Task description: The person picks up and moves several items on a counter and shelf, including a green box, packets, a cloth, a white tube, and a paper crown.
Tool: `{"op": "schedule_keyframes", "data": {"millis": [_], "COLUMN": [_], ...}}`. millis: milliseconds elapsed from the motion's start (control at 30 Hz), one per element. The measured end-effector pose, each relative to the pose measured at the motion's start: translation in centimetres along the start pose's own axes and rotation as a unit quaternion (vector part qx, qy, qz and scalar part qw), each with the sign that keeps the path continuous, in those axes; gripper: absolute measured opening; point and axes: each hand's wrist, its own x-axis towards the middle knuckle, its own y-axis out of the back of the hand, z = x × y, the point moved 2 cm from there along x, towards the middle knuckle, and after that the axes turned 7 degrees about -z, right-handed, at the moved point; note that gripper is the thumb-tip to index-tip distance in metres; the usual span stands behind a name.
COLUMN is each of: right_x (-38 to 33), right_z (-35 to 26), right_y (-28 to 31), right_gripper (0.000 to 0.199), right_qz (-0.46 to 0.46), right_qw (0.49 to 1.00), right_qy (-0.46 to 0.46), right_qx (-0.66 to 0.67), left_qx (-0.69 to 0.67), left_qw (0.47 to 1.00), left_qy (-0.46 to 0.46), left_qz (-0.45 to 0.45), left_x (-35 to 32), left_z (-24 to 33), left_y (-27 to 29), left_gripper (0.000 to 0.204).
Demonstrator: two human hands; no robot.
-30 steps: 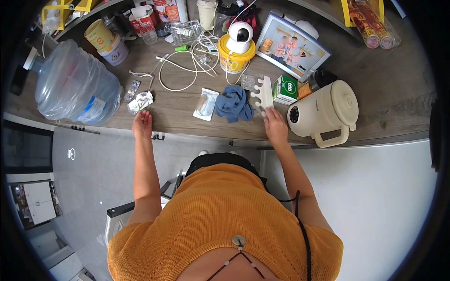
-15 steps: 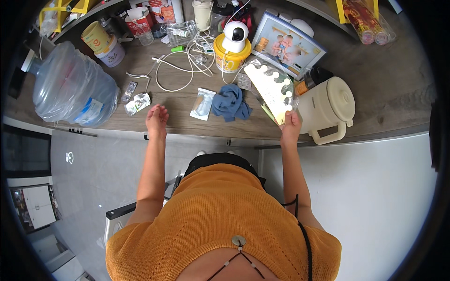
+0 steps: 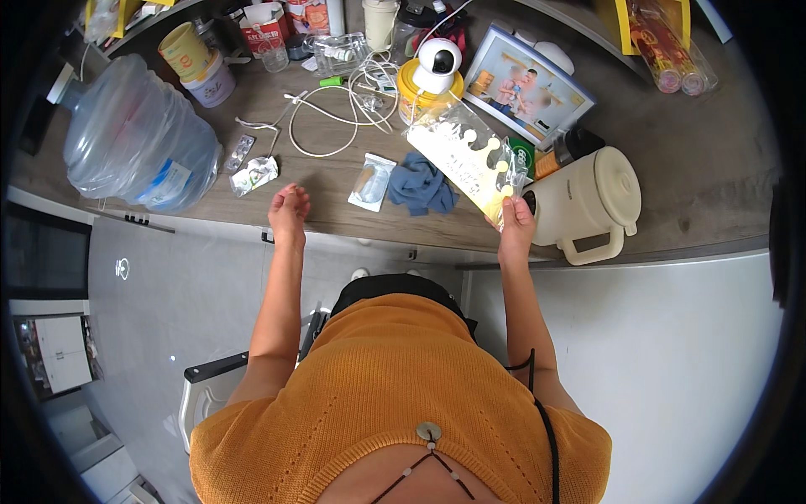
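Observation:
My right hand (image 3: 515, 225) grips the near end of a clear plastic packet (image 3: 467, 153) with a pale yellow crown-shaped card inside, held tilted above the wooden desk (image 3: 336, 181), just left of a cream electric kettle (image 3: 583, 202). My left hand (image 3: 288, 210) hovers over the desk's front edge with fingers loosely curled and nothing in it. Nearest to it are a small crumpled silver wrapper (image 3: 252, 175) and a small clear sachet (image 3: 371, 181). A blue cloth (image 3: 420, 189) lies between the hands.
A big water bottle (image 3: 134, 139) lies on its side at the left. Behind are a white cable coil (image 3: 332, 118), a white round camera on a yellow tub (image 3: 432, 76), a framed photo (image 3: 525, 88), cups and jars. A chair sits below the desk.
My right hand has lifted the packet up from the desk and drawn it toward me. My left hand has pulled back from the silver wrapper toward the desk's front edge and moved right.

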Motion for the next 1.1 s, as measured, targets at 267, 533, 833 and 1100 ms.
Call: {"op": "schedule_keyframes", "data": {"millis": [267,533,833,1100], "right_x": [-0.4,-0.2,0.1,0.5], "right_z": [-1.0,-0.7,-0.2,0.2], "right_y": [-3.2,-5.2,-8.2,-10.4], "right_gripper": [0.018,0.016,0.017,0.019], "right_qz": [-0.021,-0.032,-0.065,-0.083], "right_qw": [0.998,0.995,0.992,0.987], "right_qy": [-0.018,-0.017,0.012,0.012], "right_qx": [-0.052,-0.094,-0.106,-0.136], "left_qx": [0.113,0.587,0.721,0.729], "left_qw": [0.968,0.744,0.647,0.653], "left_qy": [-0.201,-0.27,-0.237,-0.2], "left_qz": [0.098,0.169,0.073,0.044], "left_x": [3.8,4.0,7.7,8.3], "left_z": [1.7,7.5,7.6,8.5], "left_y": [7.4,9.0,8.9,8.8], "left_gripper": [0.009,0.035,0.056,0.06]}}
